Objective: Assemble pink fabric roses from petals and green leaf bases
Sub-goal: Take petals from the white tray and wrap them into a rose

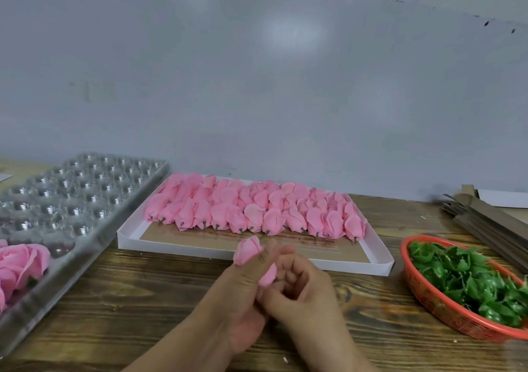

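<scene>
My left hand grips a pink fabric rose bud, whose tip sticks up above my thumb and whose lower end shows between my hands. My right hand is curled against it from the right, fingers pinching at the bud's base. Behind my hands a shallow white tray holds several rows of pink petal buds with short stems. An orange plastic basket at the right holds green leaf bases. A finished pink rose sits at the left.
A clear plastic blister tray with several round cups lies along the left of the wooden table. Flat brown cardboard pieces are stacked at the back right. A grey wall stands behind the table.
</scene>
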`<state>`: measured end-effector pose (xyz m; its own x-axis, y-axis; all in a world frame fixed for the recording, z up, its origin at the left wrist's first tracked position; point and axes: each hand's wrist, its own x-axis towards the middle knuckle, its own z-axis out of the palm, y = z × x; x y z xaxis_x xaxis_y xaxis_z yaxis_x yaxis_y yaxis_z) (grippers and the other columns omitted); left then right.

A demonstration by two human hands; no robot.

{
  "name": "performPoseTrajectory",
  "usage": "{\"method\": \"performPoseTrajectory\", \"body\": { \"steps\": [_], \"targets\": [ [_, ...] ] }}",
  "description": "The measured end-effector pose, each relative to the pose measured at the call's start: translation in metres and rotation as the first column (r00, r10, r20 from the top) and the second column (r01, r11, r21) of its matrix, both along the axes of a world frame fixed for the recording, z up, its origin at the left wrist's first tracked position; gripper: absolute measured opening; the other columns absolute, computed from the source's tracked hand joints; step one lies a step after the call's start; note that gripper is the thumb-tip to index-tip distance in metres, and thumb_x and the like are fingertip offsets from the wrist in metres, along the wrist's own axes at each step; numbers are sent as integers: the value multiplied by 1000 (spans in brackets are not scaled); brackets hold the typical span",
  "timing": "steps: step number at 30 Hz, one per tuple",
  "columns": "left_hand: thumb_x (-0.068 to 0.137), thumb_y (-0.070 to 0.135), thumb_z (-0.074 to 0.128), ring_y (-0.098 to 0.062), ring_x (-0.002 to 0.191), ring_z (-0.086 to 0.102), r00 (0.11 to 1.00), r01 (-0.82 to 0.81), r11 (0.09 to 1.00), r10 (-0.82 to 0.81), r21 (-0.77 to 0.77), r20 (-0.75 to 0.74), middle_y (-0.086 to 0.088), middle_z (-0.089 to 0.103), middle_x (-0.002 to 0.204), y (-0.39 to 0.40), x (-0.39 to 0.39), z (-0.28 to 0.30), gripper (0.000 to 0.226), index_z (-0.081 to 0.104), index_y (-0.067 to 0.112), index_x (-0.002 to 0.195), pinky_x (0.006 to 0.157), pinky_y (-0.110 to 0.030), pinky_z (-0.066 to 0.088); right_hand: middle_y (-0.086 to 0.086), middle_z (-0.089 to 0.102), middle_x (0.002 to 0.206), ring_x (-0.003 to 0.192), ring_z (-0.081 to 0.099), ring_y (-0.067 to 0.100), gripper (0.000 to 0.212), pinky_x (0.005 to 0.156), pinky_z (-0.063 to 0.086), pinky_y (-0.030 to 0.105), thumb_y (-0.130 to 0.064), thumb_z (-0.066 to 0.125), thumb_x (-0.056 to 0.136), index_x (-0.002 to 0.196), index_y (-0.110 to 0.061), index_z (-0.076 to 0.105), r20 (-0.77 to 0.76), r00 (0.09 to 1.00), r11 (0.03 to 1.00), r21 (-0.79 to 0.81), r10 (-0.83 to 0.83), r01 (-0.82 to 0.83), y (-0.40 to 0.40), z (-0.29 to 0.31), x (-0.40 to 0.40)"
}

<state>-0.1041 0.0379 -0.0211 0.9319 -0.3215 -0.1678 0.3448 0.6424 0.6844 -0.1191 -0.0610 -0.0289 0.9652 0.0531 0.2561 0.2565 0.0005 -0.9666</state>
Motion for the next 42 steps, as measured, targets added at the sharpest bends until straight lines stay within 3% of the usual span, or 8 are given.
{"method": "performPoseTrajectory", "body": {
  "steps": [5, 12, 17, 22, 28, 32, 36, 42],
  "targets": [
    [56, 28, 74, -23, 68, 71, 1000, 7, 999, -7, -36, -19, -16, 70, 78, -3, -4, 1, 34, 76, 0, 75, 57, -30, 58, -4, 53, 55, 46, 46, 1, 10, 47, 37, 17, -22, 75, 68, 70, -26, 66, 355, 919, 900, -324, -170, 292, 0, -4, -3],
    [57, 37, 85, -24, 74, 62, 980, 141, 988, -148, 55, 136, -14, 65, 91, 7, -5, 1, 31, 77, 10, 69, 62, -33, 48, 12, 45, 48, 38, 35, 13, 43, 40, 30, 20, -23, 71, 60, 57, 13, 47, -24, 999, 999, -9, 31, -31, -5, 8, -2],
    [45, 49, 90, -19, 41, 42, 973, 158, 978, -178, 138, 150, -19, 61, 83, 11, -3, 1, 72, 74, 2, 98, 39, -26, 40, 12, 53, 48, 35, 39, 14, 17, 37, 32, 20, -19, 68, 66, 58, -5, 62, -185, 954, 967, 142, 235, -211, -4, 7, -1],
    [57, 30, 70, -28, 73, 70, 996, 23, 1000, -24, 12, 81, -20, 70, 85, 2, -2, 0, 34, 75, 1, 74, 66, -35, 60, -2, 52, 52, 48, 44, 6, 7, 46, 38, 19, -11, 70, 61, 66, -14, 66, 71, 998, 995, -99, 2, 5, -4, 1, -1],
    [62, 31, 69, -22, 70, 72, 998, 11, 1000, -11, -15, 58, -14, 72, 78, -3, -1, -7, 27, 77, 6, 64, 60, -29, 58, -3, 46, 50, 48, 40, 4, 25, 48, 36, 23, -23, 70, 66, 70, 1, 64, 243, 960, 966, -182, -138, 185, 2, -5, -3],
    [58, 31, 74, -21, 72, 71, 994, 69, 997, -71, 28, 78, -11, 73, 84, 1, 2, -8, 24, 77, 9, 66, 79, -36, 52, 3, 43, 44, 43, 35, 12, 27, 43, 30, 22, -19, 69, 65, 56, 1, 53, 62, 995, 997, -32, -73, 75, 1, -2, -2],
    [50, 44, 90, -18, 41, 49, 971, 168, 973, -191, 155, 142, -12, 58, 76, 8, 3, -9, 60, 76, 8, 96, 40, -25, 36, 9, 52, 43, 33, 39, 13, 18, 38, 30, 20, -18, 71, 62, 54, -6, 60, -143, 982, 985, 136, 121, -102, -2, 6, -3],
    [45, 46, 92, -25, 48, 57, 918, 267, 938, -318, 223, 236, -11, 56, 54, 17, 5, -2, 74, 72, 12, 108, 52, -31, 42, 5, 49, 44, 35, 38, 12, 36, 37, 32, 20, -29, 74, 54, 69, 0, 57, -283, 911, 934, 280, 300, -220, -7, 10, -1]
  ]
}}
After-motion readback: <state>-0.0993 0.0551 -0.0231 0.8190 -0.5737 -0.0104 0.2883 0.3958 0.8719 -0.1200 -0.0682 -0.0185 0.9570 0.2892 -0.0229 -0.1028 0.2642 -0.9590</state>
